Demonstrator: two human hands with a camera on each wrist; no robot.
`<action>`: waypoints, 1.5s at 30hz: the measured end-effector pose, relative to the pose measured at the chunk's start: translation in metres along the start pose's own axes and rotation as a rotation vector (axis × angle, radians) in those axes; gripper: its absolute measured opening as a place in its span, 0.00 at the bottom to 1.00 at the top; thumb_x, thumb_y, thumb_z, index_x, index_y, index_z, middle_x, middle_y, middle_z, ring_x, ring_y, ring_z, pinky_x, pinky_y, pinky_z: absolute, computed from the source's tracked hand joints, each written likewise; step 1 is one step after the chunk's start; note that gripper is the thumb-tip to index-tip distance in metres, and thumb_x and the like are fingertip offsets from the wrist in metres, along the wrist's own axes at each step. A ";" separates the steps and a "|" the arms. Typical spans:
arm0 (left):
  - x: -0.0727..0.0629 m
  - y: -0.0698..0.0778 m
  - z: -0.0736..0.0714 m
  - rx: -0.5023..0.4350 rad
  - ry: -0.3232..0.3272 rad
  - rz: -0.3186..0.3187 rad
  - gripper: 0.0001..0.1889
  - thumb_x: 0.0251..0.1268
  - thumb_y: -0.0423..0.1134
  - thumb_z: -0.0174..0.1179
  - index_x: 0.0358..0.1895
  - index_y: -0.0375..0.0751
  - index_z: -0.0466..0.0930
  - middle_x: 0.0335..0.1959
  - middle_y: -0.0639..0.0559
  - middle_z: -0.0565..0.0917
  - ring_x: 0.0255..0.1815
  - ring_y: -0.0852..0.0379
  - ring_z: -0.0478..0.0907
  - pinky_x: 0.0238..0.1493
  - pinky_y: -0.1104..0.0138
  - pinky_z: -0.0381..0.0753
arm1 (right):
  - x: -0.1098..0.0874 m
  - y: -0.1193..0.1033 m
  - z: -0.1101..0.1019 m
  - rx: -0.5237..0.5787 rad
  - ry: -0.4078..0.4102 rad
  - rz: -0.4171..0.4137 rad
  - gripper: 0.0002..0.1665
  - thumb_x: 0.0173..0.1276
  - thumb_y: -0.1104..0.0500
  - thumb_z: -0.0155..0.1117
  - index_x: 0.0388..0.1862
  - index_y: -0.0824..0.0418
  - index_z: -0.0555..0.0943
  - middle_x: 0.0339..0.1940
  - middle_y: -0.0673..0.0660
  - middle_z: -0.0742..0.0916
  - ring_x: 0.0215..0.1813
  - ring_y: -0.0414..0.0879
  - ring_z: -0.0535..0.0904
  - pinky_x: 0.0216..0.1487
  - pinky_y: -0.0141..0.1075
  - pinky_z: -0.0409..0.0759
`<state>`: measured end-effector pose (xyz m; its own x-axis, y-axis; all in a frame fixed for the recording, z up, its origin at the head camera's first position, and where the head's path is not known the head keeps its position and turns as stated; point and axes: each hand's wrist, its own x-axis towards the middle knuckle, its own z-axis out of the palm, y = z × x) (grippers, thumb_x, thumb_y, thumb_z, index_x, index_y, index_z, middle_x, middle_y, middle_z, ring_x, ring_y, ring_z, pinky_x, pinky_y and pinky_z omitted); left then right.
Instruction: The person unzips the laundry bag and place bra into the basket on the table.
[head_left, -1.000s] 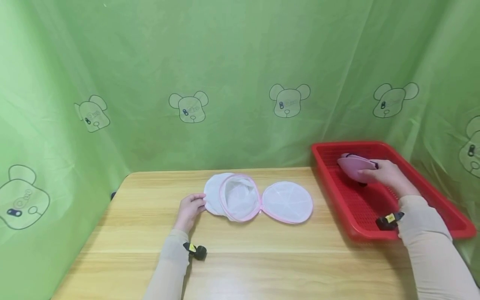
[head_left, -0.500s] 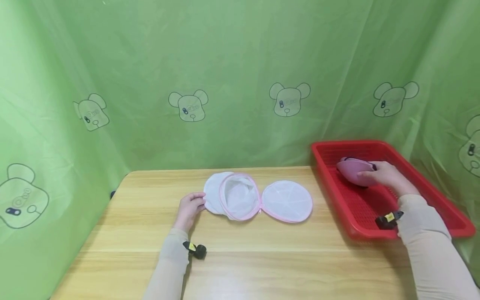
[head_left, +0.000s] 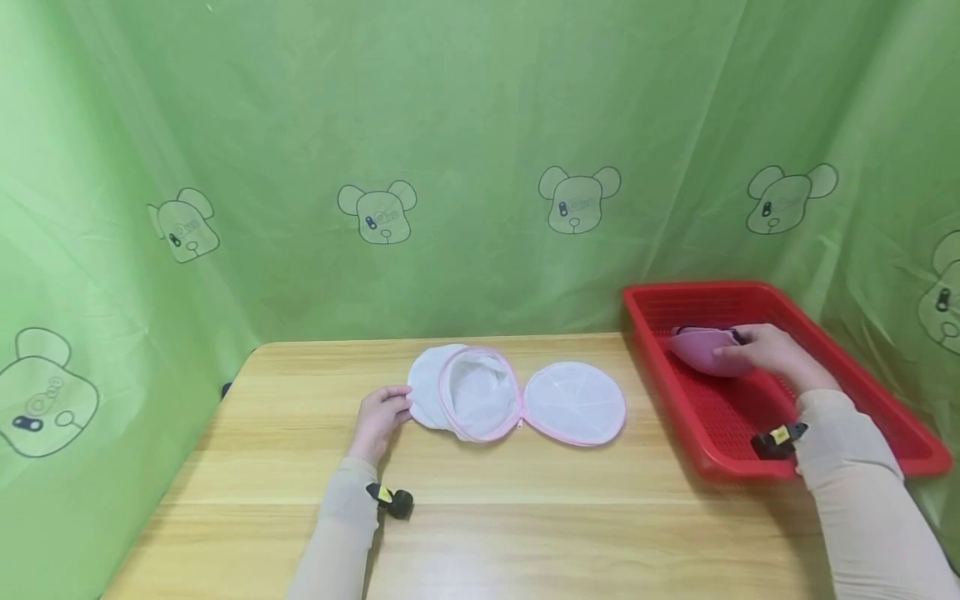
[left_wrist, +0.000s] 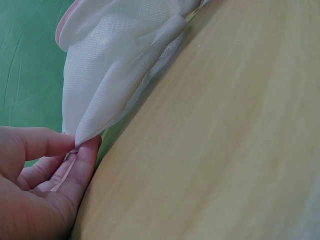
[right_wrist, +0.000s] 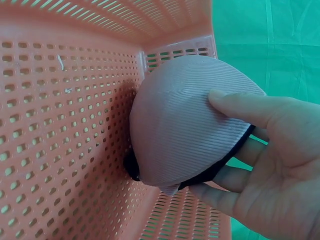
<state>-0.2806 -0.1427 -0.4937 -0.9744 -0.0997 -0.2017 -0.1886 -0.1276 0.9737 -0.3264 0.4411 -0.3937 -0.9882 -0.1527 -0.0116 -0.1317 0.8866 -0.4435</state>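
Observation:
On the table lies a white mesh laundry bag (head_left: pixel 430 392) with pink trim and a zipper, its round lid (head_left: pixel 576 403) folded open to the right. My left hand (head_left: pixel 380 418) pinches the bag's left edge between thumb and fingers, as the left wrist view shows up close. Over to the right, my right hand (head_left: pixel 772 350) holds a folded pink bra (head_left: pixel 703 352) inside the red basket. In the right wrist view the bra's ribbed cup (right_wrist: pixel 185 120) has black trim, with the thumb on the outside and fingers behind. Whether it touches the basket floor is unclear.
The red perforated basket (head_left: pixel 708 454) stands at the table's right side, close to the green curtain (head_left: pixel 480 275) hung around the back and sides. Wooden table surface (head_left: pixel 525 533) extends in front of the bag.
My right hand has lowered the bra in the basket and tipped it flatter, shifting it slightly left. The left hand and laundry bag have stayed where they were.

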 end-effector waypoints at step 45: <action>0.008 -0.011 0.000 0.015 0.044 0.016 0.16 0.63 0.22 0.54 0.54 0.23 0.75 0.54 0.35 0.77 0.40 0.59 0.80 0.47 0.70 0.85 | -0.004 -0.008 -0.002 0.031 0.131 0.024 0.26 0.69 0.49 0.62 0.57 0.67 0.79 0.57 0.73 0.81 0.59 0.65 0.72 0.47 0.40 0.72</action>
<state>-0.2861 -0.1424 -0.5057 -0.9710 -0.1445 -0.1905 -0.1755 -0.1105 0.9783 -0.3211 0.4354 -0.3886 -0.9930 -0.0715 0.0936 -0.1075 0.8749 -0.4722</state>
